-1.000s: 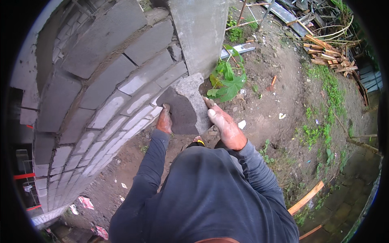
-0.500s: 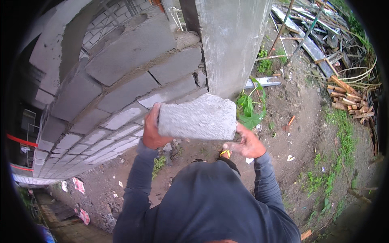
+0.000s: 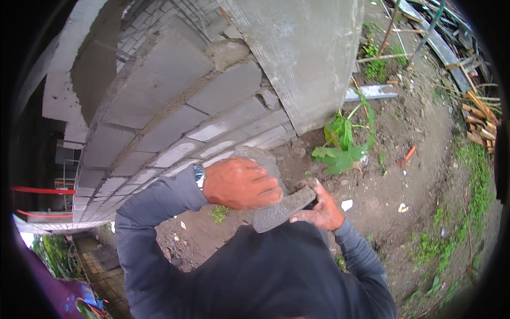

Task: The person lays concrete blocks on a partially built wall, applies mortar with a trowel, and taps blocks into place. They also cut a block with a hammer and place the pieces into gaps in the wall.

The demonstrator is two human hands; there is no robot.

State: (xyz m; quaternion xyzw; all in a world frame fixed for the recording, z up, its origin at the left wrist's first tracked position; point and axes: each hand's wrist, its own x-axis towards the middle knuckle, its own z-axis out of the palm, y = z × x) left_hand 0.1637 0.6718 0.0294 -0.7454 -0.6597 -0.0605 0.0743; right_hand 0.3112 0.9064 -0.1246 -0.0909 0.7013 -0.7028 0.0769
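Observation:
I hold a rough grey concrete block (image 3: 284, 211) in front of my chest, tilted with one end towards me. My left hand (image 3: 241, 183), with a watch (image 3: 199, 175) at the wrist, lies across the block with its fingers bent over it. My right hand (image 3: 325, 210) grips the block's right side near the close end; its thumb shows below, and some of its fingers are hidden. Behind my left hand, the block's far part shows beside a block wall (image 3: 183, 119) with mortar joints.
A smooth concrete column (image 3: 313, 58) adjoins the wall's right end. A leafy plant (image 3: 342, 141) grows at its foot, near a pale metal strip (image 3: 372, 93). Split wood (image 3: 481, 125) and scrap boards (image 3: 433, 37) lie at the far right. Red bars (image 3: 45, 190) cross at left.
The block has turned from lying crosswise between my hands to pointing towards me, and come lower. My left hand has moved right, over it; my right hand has shifted down slightly.

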